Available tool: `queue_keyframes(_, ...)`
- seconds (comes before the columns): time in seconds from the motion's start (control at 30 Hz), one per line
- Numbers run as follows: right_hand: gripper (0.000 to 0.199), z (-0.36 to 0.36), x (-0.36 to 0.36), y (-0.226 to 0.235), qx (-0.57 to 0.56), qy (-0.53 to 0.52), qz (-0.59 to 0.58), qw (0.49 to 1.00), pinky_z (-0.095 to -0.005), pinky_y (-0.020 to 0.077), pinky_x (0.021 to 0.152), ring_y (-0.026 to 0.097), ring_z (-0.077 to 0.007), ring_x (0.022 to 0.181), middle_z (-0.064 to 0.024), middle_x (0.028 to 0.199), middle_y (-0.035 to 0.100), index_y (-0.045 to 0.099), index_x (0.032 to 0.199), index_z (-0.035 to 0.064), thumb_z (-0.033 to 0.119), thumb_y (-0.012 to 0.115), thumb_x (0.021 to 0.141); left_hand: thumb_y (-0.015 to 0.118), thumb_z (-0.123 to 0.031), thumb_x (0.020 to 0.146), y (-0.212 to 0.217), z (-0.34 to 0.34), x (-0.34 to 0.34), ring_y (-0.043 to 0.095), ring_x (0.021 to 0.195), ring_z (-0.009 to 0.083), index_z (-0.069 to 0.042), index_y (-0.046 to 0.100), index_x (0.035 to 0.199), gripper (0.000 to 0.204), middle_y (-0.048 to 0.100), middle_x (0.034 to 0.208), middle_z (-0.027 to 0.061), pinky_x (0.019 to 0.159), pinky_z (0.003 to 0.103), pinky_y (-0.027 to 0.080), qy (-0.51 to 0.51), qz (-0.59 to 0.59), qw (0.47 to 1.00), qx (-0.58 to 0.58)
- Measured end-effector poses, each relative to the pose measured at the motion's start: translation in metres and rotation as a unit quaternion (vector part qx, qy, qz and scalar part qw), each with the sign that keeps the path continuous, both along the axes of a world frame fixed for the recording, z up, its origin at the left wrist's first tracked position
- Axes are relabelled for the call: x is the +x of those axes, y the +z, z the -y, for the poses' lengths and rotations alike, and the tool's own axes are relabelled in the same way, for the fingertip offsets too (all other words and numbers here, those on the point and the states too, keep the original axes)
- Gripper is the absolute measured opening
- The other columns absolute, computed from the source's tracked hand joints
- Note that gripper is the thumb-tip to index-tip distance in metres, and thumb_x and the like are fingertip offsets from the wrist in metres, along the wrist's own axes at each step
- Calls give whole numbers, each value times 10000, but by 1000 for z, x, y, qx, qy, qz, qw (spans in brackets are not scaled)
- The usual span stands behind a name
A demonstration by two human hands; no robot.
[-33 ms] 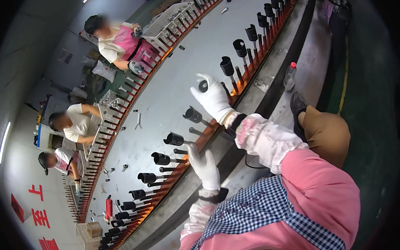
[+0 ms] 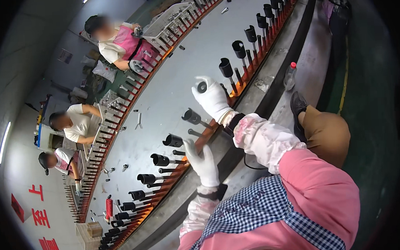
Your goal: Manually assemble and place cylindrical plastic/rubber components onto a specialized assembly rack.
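My right hand, in a white glove, is closed around a dark round tube, whose hollow end shows between thumb and fingers. It is raised over the line of upright holders. Lower and to the left, my left hand, gloved too, has its fingers apart and nothing in them. Its fingertips are close to a black cut-out cup on a rod; whether they touch I cannot tell. Between the hands a greyer cup leans on its rod beside a short dark pin.
A curved orange rail carries several black cups and pins. Beyond it lies a grey table with loose metal parts. Three people work along the far rail beside white baskets. A clear bottle with a red cap stands at right.
The dark tube's end faces me more fully in my right hand. My left hand and the row of cups have shifted very slightly.
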State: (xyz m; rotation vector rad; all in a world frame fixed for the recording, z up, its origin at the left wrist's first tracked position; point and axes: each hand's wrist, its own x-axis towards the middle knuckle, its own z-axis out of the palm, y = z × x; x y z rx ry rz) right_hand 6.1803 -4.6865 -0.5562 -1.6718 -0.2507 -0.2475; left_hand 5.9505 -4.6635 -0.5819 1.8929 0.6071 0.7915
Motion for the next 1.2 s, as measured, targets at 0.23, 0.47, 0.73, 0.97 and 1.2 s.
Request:
queue_keyframes(0.23,218,4,-22,-22,5,115,26,993,-452,604,771,737,-392,886,-144,946,762,701,1098,169,262,776,916,780,-15,959,35,-41,111,617,987,134,-22,614,1379,450,668,1117,35,905,290,527,99,99,989,-41)
queue_keyframes(0.47,211,15,5,-23,-9,195,15,981,-458,604,776,735,-400,864,-122,885,740,676,1030,143,266,790,902,802,-16,921,4,-56,115,587,836,83,-42,657,1151,272,650,966,-4,746,246,503,118,92,989,0)
queue_keyframes(0.73,258,115,-17,-124,25,298,-142,944,-401,576,981,745,-307,1097,-146,1171,771,734,1226,88,142,697,976,716,-39,981,-18,-21,107,619,1070,179,39,594,1426,468,675,1225,93,1012,353,491,197,7,979,-49)
queue_keyframes(0.97,685,130,119,-66,2,117,34,993,-378,463,1173,611,-331,1351,-207,1421,645,584,1448,-15,205,875,868,617,19,1008,-75,68,82,462,1500,308,33,352,1617,664,457,1618,212,1261,425,349,99,-2,986,-133)
queue_keyframes(1.2,303,77,160,-70,32,222,65,972,-375,598,818,741,-318,891,-105,1008,750,675,1173,141,247,803,919,720,-15,985,2,51,247,570,1347,253,31,394,1601,699,556,1499,206,1152,346,435,76,67,995,7)
